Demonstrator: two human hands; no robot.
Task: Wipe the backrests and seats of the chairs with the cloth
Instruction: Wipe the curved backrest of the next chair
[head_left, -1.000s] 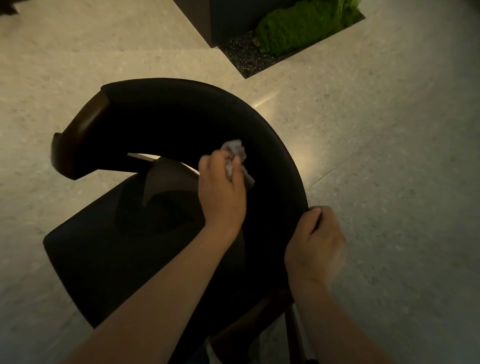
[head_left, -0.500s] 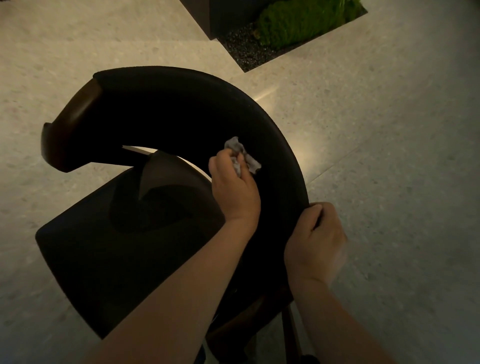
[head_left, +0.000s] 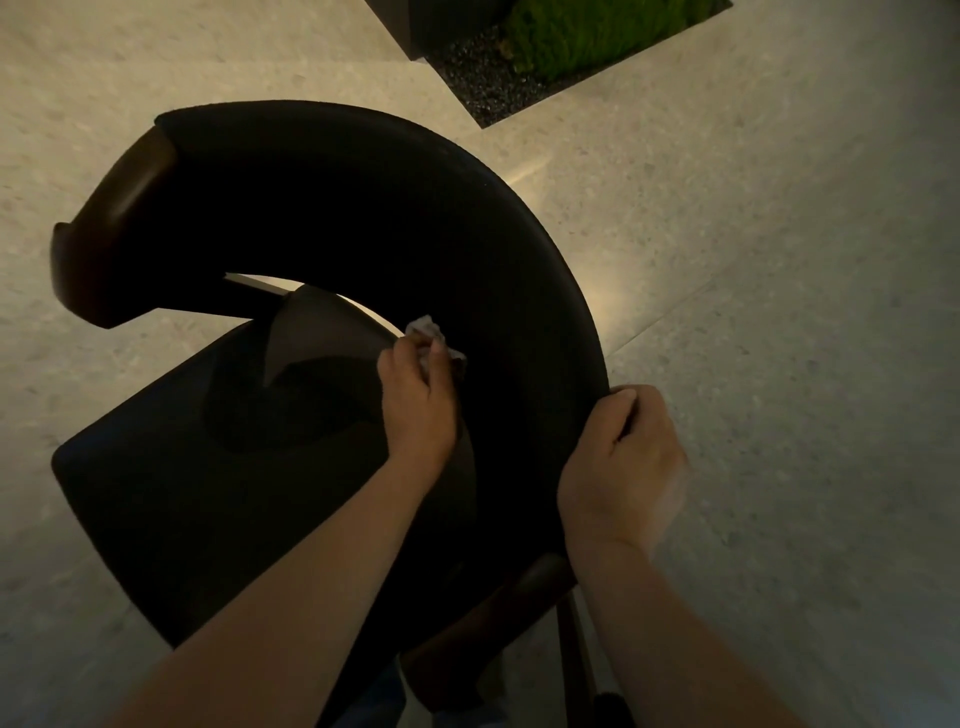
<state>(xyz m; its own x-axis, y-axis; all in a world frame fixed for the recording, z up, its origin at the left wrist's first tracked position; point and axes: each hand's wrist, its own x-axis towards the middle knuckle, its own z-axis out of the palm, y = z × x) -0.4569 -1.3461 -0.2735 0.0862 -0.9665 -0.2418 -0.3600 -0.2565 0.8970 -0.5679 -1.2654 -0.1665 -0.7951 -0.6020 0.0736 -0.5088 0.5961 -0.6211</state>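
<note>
The work looks to be in the middle of the first part. The left hand has its fingers curled round a small crumpled cloth and presses it on the inner face of the curved backrest, at about 3 o'clock of the curve. The right hand grips the outer edge of the backrest at 4 o'clock, I think to hold the chair steady.

The dark surface shows no mark of wiping, so I cannot tell how much of the backrest is done. The seat, at 8 o'clock, has nothing touching it and probably waits its turn. Only one chair is in view, so I judge that others are left.

The only container is a sunken bed in the floor at 1 o'clock. It holds dark gravel and green moss.
</note>
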